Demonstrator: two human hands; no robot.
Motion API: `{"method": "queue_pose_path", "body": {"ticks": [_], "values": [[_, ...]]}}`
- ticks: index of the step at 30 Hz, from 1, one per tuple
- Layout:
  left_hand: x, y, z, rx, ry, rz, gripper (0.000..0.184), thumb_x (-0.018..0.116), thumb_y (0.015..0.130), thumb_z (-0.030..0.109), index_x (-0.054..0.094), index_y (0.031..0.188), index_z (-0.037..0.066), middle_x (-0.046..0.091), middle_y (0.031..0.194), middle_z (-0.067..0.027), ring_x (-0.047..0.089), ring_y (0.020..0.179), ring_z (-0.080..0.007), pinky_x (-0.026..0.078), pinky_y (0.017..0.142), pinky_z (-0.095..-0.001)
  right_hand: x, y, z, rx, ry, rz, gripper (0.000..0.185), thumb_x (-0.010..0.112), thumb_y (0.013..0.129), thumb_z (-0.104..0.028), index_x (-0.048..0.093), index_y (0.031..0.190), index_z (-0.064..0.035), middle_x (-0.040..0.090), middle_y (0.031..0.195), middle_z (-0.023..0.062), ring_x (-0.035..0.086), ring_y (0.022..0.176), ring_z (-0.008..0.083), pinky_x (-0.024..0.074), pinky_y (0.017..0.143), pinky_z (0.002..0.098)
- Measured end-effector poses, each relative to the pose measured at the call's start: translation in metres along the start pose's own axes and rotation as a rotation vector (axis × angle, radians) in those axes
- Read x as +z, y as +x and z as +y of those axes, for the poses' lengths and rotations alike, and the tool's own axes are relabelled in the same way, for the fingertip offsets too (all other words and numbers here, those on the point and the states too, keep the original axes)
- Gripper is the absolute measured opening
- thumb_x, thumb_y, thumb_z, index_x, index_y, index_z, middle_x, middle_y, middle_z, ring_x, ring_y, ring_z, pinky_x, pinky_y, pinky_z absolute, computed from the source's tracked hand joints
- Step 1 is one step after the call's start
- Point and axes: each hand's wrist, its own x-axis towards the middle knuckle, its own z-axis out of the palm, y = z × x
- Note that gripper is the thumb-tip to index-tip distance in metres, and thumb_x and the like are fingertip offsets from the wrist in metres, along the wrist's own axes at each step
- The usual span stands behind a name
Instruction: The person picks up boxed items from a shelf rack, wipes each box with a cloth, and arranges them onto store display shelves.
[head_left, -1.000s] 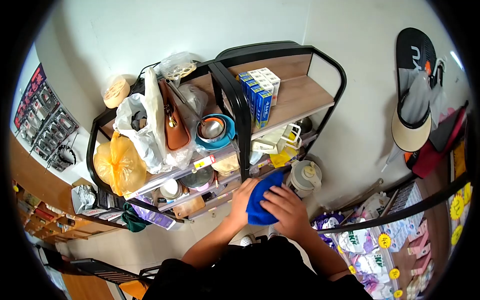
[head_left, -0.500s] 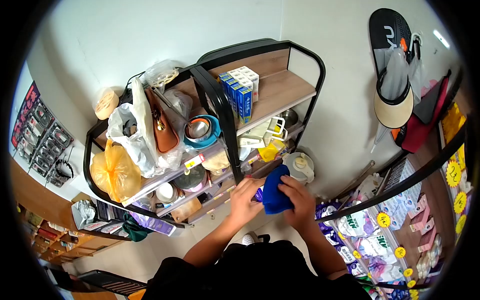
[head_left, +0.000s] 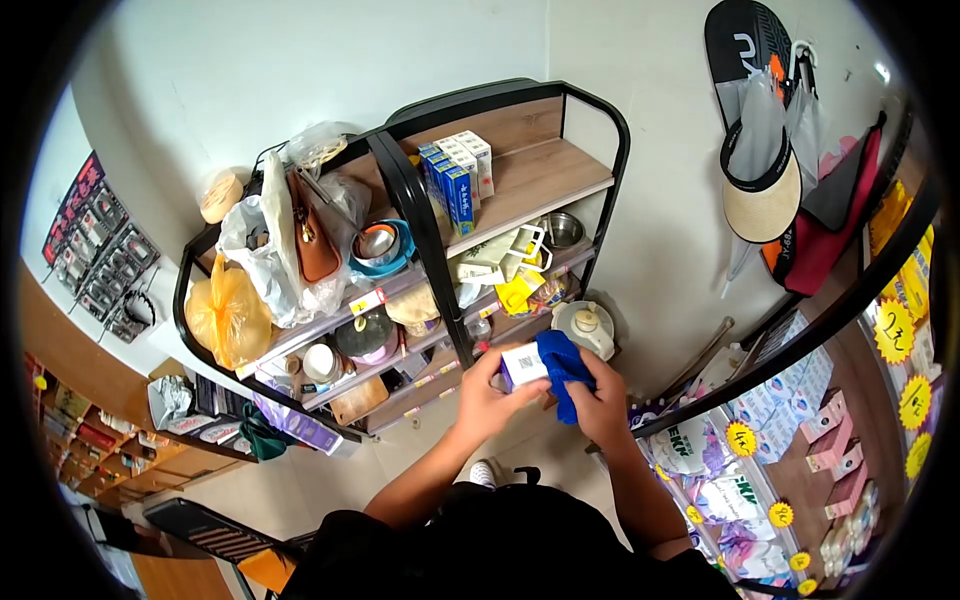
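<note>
My left hand (head_left: 487,392) grips a small white and purple box (head_left: 524,364), whose white face with a printed code turns up toward me. In my right hand (head_left: 597,402) is a bunched blue cloth (head_left: 566,372), pressed against the right end of the box. Both hands are held close together in front of my body, before the shelf unit. The cloth covers part of the box, so that end of it is hidden.
A black-framed shelf unit (head_left: 440,260) stands ahead, with blue and white boxes (head_left: 452,188) on top. Its left side holds a yellow plastic bag (head_left: 228,318), a brown handbag (head_left: 314,240) and bowls. A lidded pot (head_left: 584,325) stands behind my hands. Packaged goods (head_left: 735,495) line the right.
The box has turned so its white coded face shows, where the cloth covered most of it before. The cloth is more bunched in my right hand. The view has shifted slightly.
</note>
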Motion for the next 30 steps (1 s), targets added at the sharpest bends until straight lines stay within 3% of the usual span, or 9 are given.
{"method": "queue_pose_path", "body": {"ticks": [2,3,4,7,10,16,20,24,30], "values": [[0.019,-0.008,0.013,-0.422,-0.68,0.062,0.052,0.086,0.082,0.016,0.058,0.124,0.002,0.072,0.104,-0.0085,0.069,0.09,-0.0156,0.055,0.079,-0.0328,-0.012,-0.004,0.001,-0.121,0.078,-0.144,0.047,0.057,0.084,0.004,0.06,0.131,0.0034,0.065,0.129,0.0193,0.065,0.117,0.025,0.0477,0.1,0.0334],[0.026,-0.012,0.018,-0.37,-0.675,0.052,0.052,0.079,0.09,0.015,0.049,0.131,0.004,0.068,0.109,-0.0058,0.064,0.096,-0.0105,0.054,0.084,-0.0298,-0.017,-0.006,-0.001,-0.136,0.07,-0.166,0.045,0.059,0.087,0.001,0.059,0.132,0.0034,0.061,0.136,0.0203,0.063,0.122,0.0299,0.0459,0.104,0.0348],[0.033,-0.015,0.024,-0.374,-0.666,0.066,0.052,0.079,0.09,0.015,0.049,0.131,0.004,0.068,0.109,-0.0058,0.064,0.096,-0.0105,0.054,0.084,-0.0298,-0.024,-0.009,0.001,-0.137,0.078,-0.181,0.045,0.059,0.087,0.001,0.059,0.132,0.0034,0.061,0.136,0.0203,0.063,0.122,0.0299,0.0459,0.104,0.0348],[0.055,-0.022,0.054,-0.564,-0.898,0.316,0.041,0.071,0.098,0.022,0.05,0.129,0.005,0.063,0.113,-0.0016,0.059,0.101,-0.0088,0.048,0.091,-0.0267,-0.041,-0.024,0.008,-0.37,-0.145,-0.194,0.043,0.06,0.086,0.0,0.061,0.129,0.0027,0.06,0.136,0.0223,0.059,0.123,0.0415,0.047,0.105,0.0409],[0.054,-0.032,0.052,-0.717,-1.025,0.346,0.041,0.07,0.098,0.028,0.052,0.128,0.006,0.065,0.115,-0.0035,0.062,0.102,-0.0118,0.051,0.09,-0.0292,-0.058,-0.047,0.007,-0.523,-0.194,-0.249,0.044,0.06,0.082,0.001,0.064,0.126,0.0014,0.06,0.135,0.0211,0.06,0.123,0.0403,0.048,0.104,0.0439],[0.04,-0.042,0.073,-0.823,-0.969,0.361,0.04,0.066,0.099,0.037,0.057,0.122,0.006,0.068,0.108,-0.0052,0.066,0.096,-0.0144,0.054,0.086,-0.032,-0.079,-0.11,0.021,-0.571,-0.147,-0.299,0.04,0.068,0.075,0.0,0.069,0.115,0.0025,0.064,0.125,0.0183,0.063,0.113,0.0383,0.0519,0.098,0.0463],[0.039,-0.056,0.086,-0.95,-1.01,0.339,0.037,0.065,0.101,0.038,0.059,0.119,0.007,0.069,0.102,-0.0041,0.066,0.091,-0.0141,0.055,0.08,-0.0315,-0.077,-0.122,0.013,-0.569,-0.137,-0.292,0.04,0.065,0.077,0.001,0.069,0.116,0.0028,0.064,0.125,0.0188,0.063,0.114,0.0386,0.0519,0.098,0.0465],[0.044,-0.078,0.099,-0.921,-0.994,0.251,0.036,0.066,0.101,0.032,0.056,0.125,0.007,0.067,0.107,-0.0046,0.066,0.092,-0.0124,0.057,0.079,-0.0309,-0.064,-0.101,-0.001,-0.527,-0.165,-0.197,0.045,0.061,0.077,0.001,0.066,0.122,0.0053,0.064,0.128,0.0215,0.062,0.116,0.0411,0.0491,0.101,0.0458],[0.025,-0.102,0.112,-0.798,-1.044,0.25,0.036,0.065,0.101,0.028,0.053,0.129,0.008,0.067,0.11,-0.0046,0.067,0.094,-0.0127,0.058,0.08,-0.0312,-0.041,-0.077,-0.038,-0.565,-0.155,-0.203,0.036,0.062,0.086,0.0,0.065,0.121,0.0076,0.065,0.128,0.0229,0.064,0.116,0.039,0.0486,0.102,0.0415]]}}
